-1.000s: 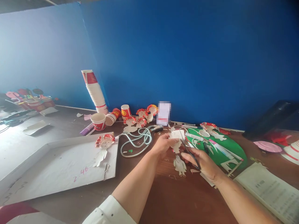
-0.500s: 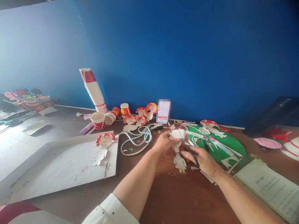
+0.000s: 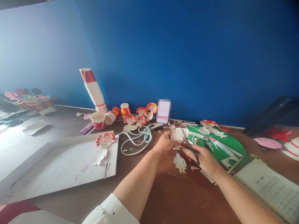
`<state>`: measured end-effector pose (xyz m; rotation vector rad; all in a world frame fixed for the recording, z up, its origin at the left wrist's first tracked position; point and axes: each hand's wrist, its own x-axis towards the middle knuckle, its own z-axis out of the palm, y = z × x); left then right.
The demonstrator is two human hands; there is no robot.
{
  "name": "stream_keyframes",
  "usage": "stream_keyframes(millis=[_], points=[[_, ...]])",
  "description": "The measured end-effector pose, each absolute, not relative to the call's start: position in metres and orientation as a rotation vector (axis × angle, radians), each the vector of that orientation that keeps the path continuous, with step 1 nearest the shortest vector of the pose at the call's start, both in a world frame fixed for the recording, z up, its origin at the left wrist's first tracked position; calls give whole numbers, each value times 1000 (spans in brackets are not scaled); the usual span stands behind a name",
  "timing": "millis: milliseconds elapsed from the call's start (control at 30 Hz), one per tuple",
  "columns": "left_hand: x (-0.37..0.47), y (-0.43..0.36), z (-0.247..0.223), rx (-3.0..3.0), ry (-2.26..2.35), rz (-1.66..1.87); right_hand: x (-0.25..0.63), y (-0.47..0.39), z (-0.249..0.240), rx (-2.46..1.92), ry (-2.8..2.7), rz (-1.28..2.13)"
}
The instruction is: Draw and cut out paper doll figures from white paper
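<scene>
My left hand (image 3: 165, 143) pinches a piece of white paper (image 3: 177, 134) above the brown table. My right hand (image 3: 201, 156) is closed on dark-handled scissors (image 3: 191, 149), whose blades point up and left against the right side of that paper. A white paper figure cutout (image 3: 180, 163) lies on the table just below the hands. Part of a red and white piece shows between the hands, mostly hidden. To the right, markers (image 3: 224, 147) and paper scraps rest on a green sheet (image 3: 235, 146).
A white tray (image 3: 58, 168) holding a red-fringed paper figure (image 3: 105, 140) is at left. Behind stand stacked paper cups (image 3: 93, 90) and more fringed figures (image 3: 141, 112). A pale cable (image 3: 135, 154) coils left of my hands. An open book (image 3: 268, 189) lies at right.
The white paper in my left hand has turned and shows a broader face. The scissor blades have tilted, and my right hand has shifted slightly.
</scene>
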<state>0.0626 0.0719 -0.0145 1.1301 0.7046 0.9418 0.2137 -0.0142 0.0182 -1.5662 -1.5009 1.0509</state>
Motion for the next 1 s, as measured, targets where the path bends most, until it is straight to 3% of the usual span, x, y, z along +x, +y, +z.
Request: stream_keyframes(millis=[1000], points=[[63, 65, -8, 1072, 709, 882, 215, -14, 16, -1580, -1516, 1093]])
